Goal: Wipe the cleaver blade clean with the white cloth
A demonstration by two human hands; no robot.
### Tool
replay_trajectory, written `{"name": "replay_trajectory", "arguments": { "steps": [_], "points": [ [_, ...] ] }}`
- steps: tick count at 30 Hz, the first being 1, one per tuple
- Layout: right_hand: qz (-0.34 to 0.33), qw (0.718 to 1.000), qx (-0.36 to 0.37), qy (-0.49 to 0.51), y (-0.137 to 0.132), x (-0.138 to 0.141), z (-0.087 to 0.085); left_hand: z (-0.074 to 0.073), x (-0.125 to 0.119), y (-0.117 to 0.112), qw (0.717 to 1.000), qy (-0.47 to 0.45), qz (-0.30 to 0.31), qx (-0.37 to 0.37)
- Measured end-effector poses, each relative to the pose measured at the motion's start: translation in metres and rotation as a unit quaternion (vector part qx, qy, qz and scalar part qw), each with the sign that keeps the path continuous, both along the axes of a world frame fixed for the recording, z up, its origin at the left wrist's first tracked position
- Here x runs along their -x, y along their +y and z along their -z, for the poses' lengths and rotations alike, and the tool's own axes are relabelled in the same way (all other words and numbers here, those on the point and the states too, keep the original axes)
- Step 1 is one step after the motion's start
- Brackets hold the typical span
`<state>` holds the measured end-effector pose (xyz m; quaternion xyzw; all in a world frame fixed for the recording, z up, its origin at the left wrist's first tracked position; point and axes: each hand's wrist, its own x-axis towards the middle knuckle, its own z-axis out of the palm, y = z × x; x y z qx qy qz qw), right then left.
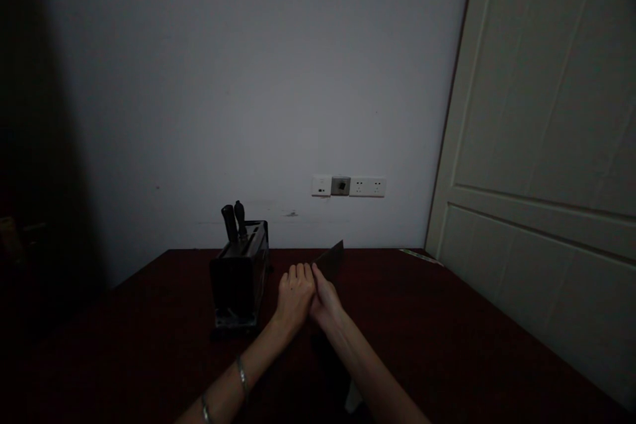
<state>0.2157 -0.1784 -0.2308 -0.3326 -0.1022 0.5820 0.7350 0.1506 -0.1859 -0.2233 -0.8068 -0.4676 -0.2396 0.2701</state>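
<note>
In the middle of the head view, my two hands meet just above the dark red table (397, 338). My left hand (297, 290) is curled closed, knuckles up, with two silver bangles on that forearm. Pressed against it, my right hand (324, 298) is also closed, thumb along the top. A wide knife (332, 260) points up and to the right from between them, its dark blade showing; the handle is hidden by my fingers. To the left stands a dark knife block (236, 278) with slots in its top and two black handles (234, 220) sticking up.
Behind the table is a pale wall (248, 93) with a row of sockets and a switch (348, 186). A white panelled door (536, 146) rises on the right. A thin printed strip (420, 256) lies at the back right edge. Something pale (353, 399) shows partly below my right forearm.
</note>
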Motion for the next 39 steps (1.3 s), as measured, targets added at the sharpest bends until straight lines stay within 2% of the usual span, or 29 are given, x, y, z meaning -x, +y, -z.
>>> {"name": "replay_trajectory", "arguments": {
  "steps": [9, 21, 24, 27, 30, 35, 39],
  "points": [
    [0.031, 0.997, 0.038, -0.059, -0.001, -0.003, 0.005, 0.005, -0.003, 0.0, 1.0, 0.004, 0.008, -0.023],
    [0.035, 0.986, 0.068, -0.145, -0.005, -0.014, -0.003, 0.027, -0.008, -0.01, 0.998, 0.005, 0.023, -0.058],
    [0.044, 0.983, 0.07, -0.165, -0.006, -0.02, -0.004, 0.035, -0.012, -0.01, 0.998, -0.015, 0.043, -0.05],
    [0.055, 0.979, 0.071, -0.182, -0.005, -0.026, -0.002, 0.05, -0.021, -0.012, 0.995, -0.028, 0.079, -0.044],
    [0.053, 0.979, 0.069, -0.185, -0.004, -0.031, 0.004, 0.064, -0.028, -0.019, 0.992, -0.039, 0.12, 0.008],
    [0.047, 0.98, 0.081, -0.177, -0.007, -0.037, 0.01, 0.074, -0.025, -0.041, 0.964, -0.051, 0.19, 0.177],
    [0.046, 0.978, 0.09, -0.183, -0.012, -0.048, 0.01, 0.094, -0.012, -0.058, 0.947, -0.053, 0.249, 0.197]
  ]
}}
